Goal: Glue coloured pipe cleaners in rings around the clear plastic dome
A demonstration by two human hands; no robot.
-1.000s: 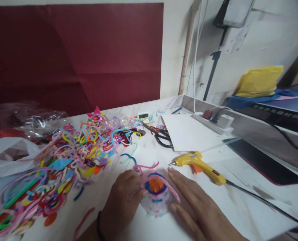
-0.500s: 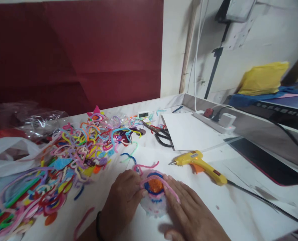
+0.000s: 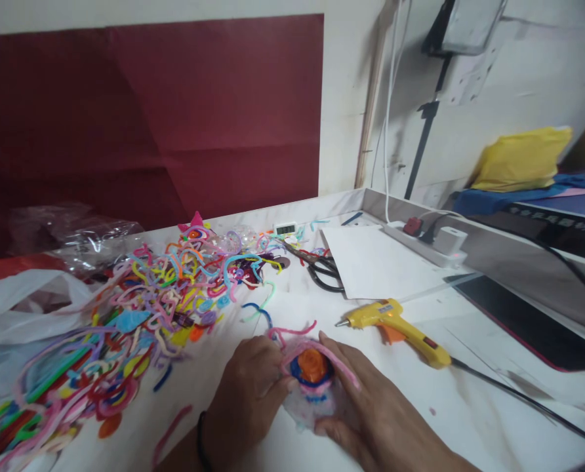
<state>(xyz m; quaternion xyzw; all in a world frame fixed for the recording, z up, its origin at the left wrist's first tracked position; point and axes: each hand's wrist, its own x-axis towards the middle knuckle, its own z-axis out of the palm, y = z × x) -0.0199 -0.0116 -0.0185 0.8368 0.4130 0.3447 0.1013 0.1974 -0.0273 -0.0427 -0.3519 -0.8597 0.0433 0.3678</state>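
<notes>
Between my hands is a translucent whitish craft piece (image 3: 305, 410) with an orange centre (image 3: 312, 364), a dark blue ring around it and small blue marks below. A pink pipe cleaner (image 3: 339, 360) curves over the top of the ring, its loose end running down to the right along my right fingers. My left hand (image 3: 250, 387) grips the left side, thumb against the piece near the ring. On the other side my right hand (image 3: 371, 400) is closed on the piece, thumb at its lower edge. Pink and blue pipe cleaner ends (image 3: 292, 330) stick out behind it.
A yellow glue gun (image 3: 401, 328) lies to the right, its cord running off. Behind are black-handled scissors (image 3: 324, 272), white paper (image 3: 371, 262) and a small digital display (image 3: 285, 229). Tangled pipe cleaners (image 3: 174, 282) cover the left. A power strip (image 3: 425, 246) and dark tablet-like slab (image 3: 528, 321) sit right.
My right hand's thumb has come in to the piece's lower edge, and its fingers have curled around the side. The pink pipe cleaner now sits higher, uncovering the orange centre. The view has shifted slightly.
</notes>
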